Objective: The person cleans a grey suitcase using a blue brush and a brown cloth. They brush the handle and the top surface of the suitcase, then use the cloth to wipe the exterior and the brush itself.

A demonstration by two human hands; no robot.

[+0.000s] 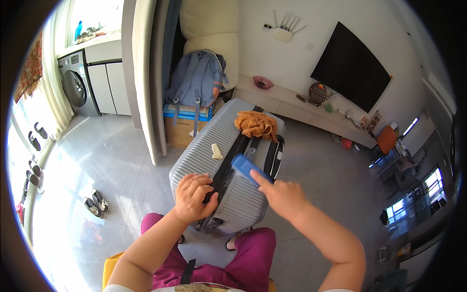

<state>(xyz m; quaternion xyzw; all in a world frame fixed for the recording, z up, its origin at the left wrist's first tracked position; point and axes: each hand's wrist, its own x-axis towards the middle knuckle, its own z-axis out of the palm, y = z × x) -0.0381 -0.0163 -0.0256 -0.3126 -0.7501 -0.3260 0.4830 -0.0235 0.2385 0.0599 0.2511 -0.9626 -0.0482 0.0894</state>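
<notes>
A grey ribbed suitcase lies in front of my knees, with a black band running along its upper side. My right hand grips a blue brush, its index finger stretched along the back, and the brush rests on the band. Whitish streaks, like foam, show on the band around it. My left hand lies on the near part of the suitcase, fingers bent and slightly apart, thumb by the band. A crumpled orange-brown cloth sits at the far end. Nearer is a small cream-coloured piece, its kind unclear.
Behind the suitcase, a blue-grey backpack sits on a stack with a cardboard box. A long low cabinet runs below a television. Shoes stand on the tiled floor at left; a washing machine is farther back.
</notes>
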